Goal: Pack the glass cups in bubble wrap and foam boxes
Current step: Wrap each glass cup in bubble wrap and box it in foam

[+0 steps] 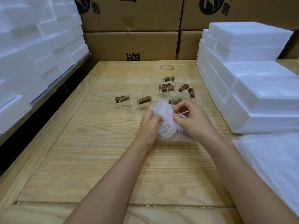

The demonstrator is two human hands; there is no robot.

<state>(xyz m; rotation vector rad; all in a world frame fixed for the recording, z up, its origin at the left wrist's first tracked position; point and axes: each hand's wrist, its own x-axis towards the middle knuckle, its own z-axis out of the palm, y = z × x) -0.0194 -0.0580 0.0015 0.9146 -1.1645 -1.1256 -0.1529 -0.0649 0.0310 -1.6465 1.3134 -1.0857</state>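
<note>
A sheet of bubble wrap (163,120) is bunched around a glass cup at the middle of the wooden table (90,159). Only a brown bit of that cup's handle shows through the wrap. My left hand (149,126) grips the wrap from the left. My right hand (192,118) pinches and folds the wrap on the right side. Just behind my hands stand several clear glass cups (129,107) with brown wooden handles.
White foam boxes (252,88) are stacked at the right, more foam pieces (35,50) at the left. A pile of bubble wrap sheets (271,159) lies at the near right. Cardboard cartons (131,44) form a wall behind the table.
</note>
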